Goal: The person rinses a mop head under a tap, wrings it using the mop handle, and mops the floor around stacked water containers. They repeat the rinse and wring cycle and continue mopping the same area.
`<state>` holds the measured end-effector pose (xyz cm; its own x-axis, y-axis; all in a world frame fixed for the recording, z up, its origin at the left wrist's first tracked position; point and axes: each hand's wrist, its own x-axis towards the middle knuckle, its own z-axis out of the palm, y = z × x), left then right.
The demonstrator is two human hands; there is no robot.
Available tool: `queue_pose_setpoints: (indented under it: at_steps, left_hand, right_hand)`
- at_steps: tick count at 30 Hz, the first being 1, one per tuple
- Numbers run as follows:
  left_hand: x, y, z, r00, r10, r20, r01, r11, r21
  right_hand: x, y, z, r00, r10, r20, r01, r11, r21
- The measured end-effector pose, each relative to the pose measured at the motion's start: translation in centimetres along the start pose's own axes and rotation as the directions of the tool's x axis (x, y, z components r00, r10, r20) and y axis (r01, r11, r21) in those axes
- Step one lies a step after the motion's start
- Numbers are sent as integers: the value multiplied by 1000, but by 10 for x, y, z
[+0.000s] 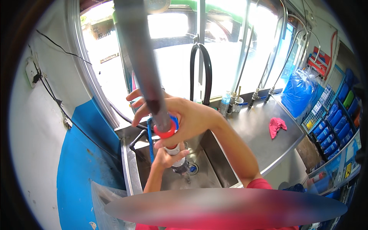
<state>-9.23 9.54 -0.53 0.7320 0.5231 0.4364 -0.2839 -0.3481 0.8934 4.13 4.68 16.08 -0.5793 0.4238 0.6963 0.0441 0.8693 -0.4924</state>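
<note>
A long grey, see-through tube rises past the camera from a red ring collar. Below the collar, my left hand is closed round a white fitting, with a clear wet part under it, over the steel sink. My right hand is at the collar, its thumb against the lower edge and its other fingers spread behind the tube. Whether it grips the collar cannot be told. A blue part shows partly between tube and right hand.
The sink has a drain. Blue pipe stands at its left, a looped black hose behind. On the steel counter lie a pink cloth, a plastic bottle and metal valves. A blue bag stands beyond.
</note>
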Motion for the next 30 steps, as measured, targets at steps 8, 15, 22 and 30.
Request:
queue_pose_setpoints:
  at_steps: [8, 15, 22, 30]
  left_hand:
    - [-2, 9, 16, 970, 1, -243, -26, 995, -99]
    - [17, -10, 33, 811, 360, -461, -117, 872, 475]
    - [9, 20, 18, 941, 16, -338, 17, 995, 94]
    - [13, 36, 0, 990, -78, 116, 89, 992, -92]
  right_hand:
    - [3, 13, 38, 893, 336, -299, -259, 928, 270]
    - [6, -3, 64, 342, 125, -931, -407, 913, -27]
    - [-30, -20, 17, 854, 336, -397, -235, 931, 280]
    - [12, -5, -20, 976, -32, 217, -12, 981, 196]
